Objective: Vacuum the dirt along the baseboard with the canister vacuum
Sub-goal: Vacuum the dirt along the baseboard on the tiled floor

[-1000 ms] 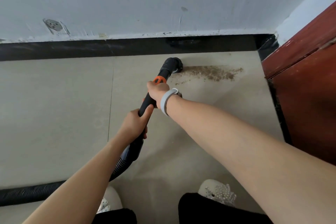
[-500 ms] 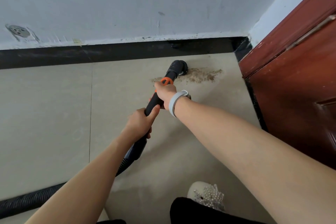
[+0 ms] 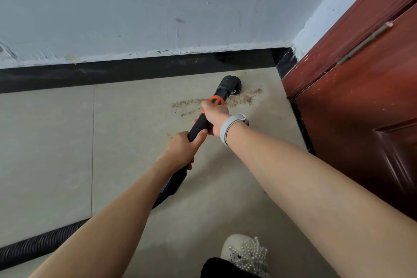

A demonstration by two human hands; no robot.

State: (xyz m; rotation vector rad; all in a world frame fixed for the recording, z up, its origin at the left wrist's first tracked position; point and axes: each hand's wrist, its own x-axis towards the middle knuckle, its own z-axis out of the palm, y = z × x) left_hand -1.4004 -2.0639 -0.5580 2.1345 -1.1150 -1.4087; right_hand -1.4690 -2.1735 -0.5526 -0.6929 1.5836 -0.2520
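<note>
The vacuum wand (image 3: 199, 124) is black with an orange ring (image 3: 216, 100). The dirt (image 3: 244, 96) is brown and speckled on beige floor tiles (image 3: 47, 142). The baseboard (image 3: 144, 70) is black, the wall (image 3: 158, 7) pale blue-grey, the door (image 3: 352, 101) dark red. The wristband (image 3: 229, 127) is light grey.

Vacuum wand on the dirt by the baseboard

The black vacuum wand (image 3: 222, 90), orange-collared, slants toward 1 o'clock, its round brush head on brown dirt (image 3: 244, 96) strewn just short of the black baseboard (image 3: 144, 72); the ribbed hose (image 3: 40, 244) trails toward 8 o'clock.
</note>
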